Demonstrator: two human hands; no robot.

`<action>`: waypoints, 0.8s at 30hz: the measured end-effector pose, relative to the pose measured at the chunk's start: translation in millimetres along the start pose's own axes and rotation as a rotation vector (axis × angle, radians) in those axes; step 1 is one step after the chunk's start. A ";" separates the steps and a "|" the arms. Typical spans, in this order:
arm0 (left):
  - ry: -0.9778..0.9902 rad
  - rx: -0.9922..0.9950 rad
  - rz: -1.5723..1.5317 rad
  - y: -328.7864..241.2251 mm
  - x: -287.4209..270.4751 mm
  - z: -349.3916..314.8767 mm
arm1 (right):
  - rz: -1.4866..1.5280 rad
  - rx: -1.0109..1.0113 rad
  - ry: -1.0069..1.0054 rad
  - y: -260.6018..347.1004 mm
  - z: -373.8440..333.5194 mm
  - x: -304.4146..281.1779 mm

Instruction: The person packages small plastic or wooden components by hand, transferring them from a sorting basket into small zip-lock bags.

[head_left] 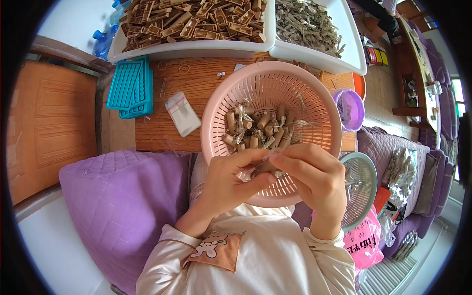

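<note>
A pink slotted plastic basket (210,118) sits in front of me, its near side over my lap. Inside lie several short brown cylinders (264,120), many with twisted clear film on them. Over the basket's near edge, my left hand (231,179) is closed round a brown cylinder in clear film (265,167), thumb and forefinger on it. My right hand (317,177) pinches the clear film at the cylinder's upper end, with its fingertips close to the left forefinger. Fingers partly hide the cylinder.
White tubs hold brown half-shell pieces (196,22) and small film-wrapped bits (307,27) at the back. Teal trays (130,86) and a pack of clear film sheets (183,114) lie on the wooden table's left. Right stand a purple bucket (355,105) and grey-green basket (372,187).
</note>
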State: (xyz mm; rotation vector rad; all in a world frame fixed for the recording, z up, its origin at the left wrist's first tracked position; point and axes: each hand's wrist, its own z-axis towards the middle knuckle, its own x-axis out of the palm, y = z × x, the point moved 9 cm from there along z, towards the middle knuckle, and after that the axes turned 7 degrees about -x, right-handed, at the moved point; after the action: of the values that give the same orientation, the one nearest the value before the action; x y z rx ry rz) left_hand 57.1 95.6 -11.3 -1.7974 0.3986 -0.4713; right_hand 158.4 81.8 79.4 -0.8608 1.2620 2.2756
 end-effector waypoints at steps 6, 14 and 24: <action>-0.024 0.017 -0.066 -5.7 -3.2 9.0 | -0.044 -0.072 0.007 -0.9 -5.9 5.3; 0.053 0.011 -0.441 5.0 8.4 14.6 | 0.260 0.205 -0.208 -34.1 -25.2 15.5; 0.022 0.089 -0.502 8.7 7.9 17.7 | 0.423 0.309 -0.298 -51.9 -33.3 26.8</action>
State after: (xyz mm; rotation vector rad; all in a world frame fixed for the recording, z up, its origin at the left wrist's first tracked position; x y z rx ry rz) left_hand 72.7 104.0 -23.1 -1.8009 -0.0673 -0.8430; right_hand 180.7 81.2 16.0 -0.1455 1.7092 2.3053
